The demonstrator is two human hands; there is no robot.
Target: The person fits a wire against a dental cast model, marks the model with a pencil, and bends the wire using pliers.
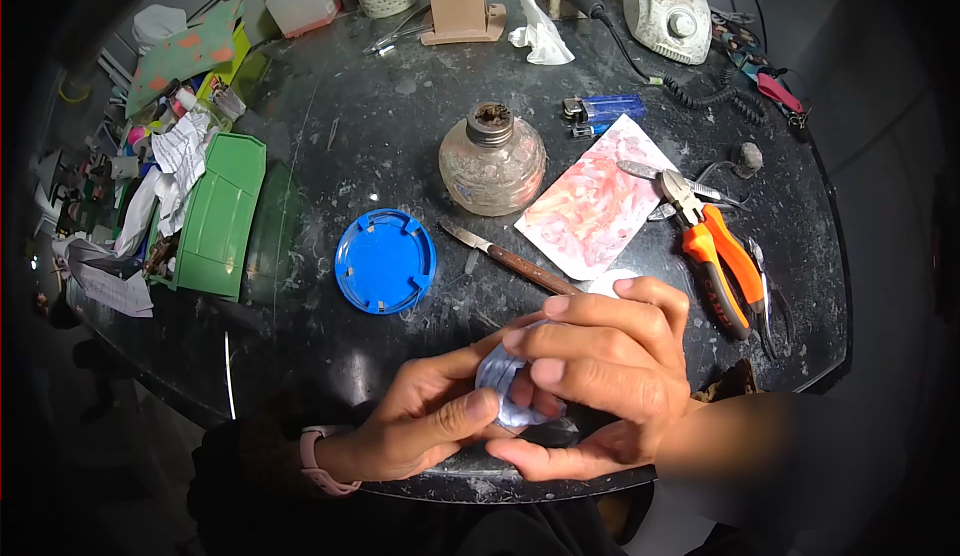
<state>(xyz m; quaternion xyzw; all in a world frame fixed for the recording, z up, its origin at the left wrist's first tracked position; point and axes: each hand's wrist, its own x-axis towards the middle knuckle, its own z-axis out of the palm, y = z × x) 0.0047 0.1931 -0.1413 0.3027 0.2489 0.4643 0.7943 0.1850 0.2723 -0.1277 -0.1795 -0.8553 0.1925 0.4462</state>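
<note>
Near the table's front edge, my left hand (435, 406) grips a small bluish-grey piece (497, 374), roughly ring-shaped, between thumb and fingers. My right hand (610, 386) reaches over it from the right, fingers bent and spread, with the thumb below; its fingertips are at the piece, and whether they hold it is unclear. Just beyond the hands lies a knife with a wooden handle (530, 269). A blue round lid (386, 262) is to the left of the knife. Part of a white round thing (607, 281) shows behind my right fingers.
A glass burner (492, 166) stands mid-table. Right of it are a stained white tile (605, 201), blue lighters (610, 108) and orange-handled pliers (715, 251). A green bin (225, 221) stands left. At the back are a cardboard stand (458, 11) and a white device (672, 18).
</note>
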